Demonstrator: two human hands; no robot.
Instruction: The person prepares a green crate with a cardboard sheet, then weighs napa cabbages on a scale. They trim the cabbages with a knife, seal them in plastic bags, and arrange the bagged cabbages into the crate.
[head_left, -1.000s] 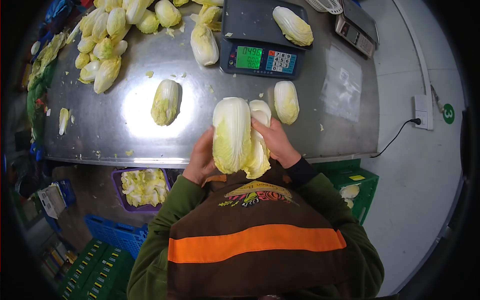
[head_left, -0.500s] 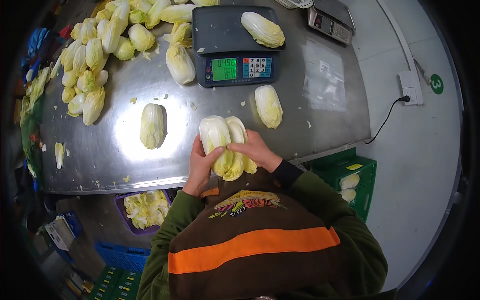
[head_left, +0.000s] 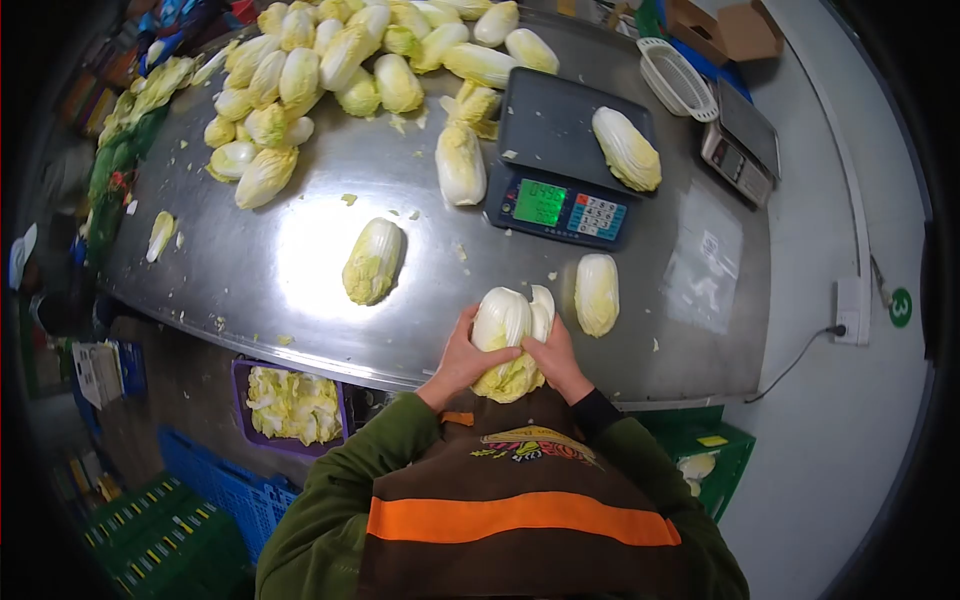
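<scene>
Close to my apron, at the table's front edge, I hold a napa cabbage (head_left: 500,325) with its white base pointing away from me. My left hand (head_left: 462,358) is wrapped round its left side, thumb across the front. On the other side, my right hand (head_left: 556,362) grips a pale outer leaf (head_left: 542,312) that stands slightly apart from the head; the right fingertips are hidden behind it. One napa cabbage (head_left: 597,295) lies just beyond my right hand, and another (head_left: 372,262) lies farther left on the metal table (head_left: 250,310).
A digital scale (head_left: 555,210) bears one cabbage (head_left: 627,150). A large pile of cabbages (head_left: 300,80) covers the far left. Under the table edge sits a purple crate (head_left: 240,400) of loose leaves; a green crate (head_left: 735,455) stands at right. A second scale (head_left: 738,160) is far right.
My view has swung, so the table's things appear farther right and mostly lower. The held cabbage has turned in my hands, and its outer leaf at the right shows narrower.
</scene>
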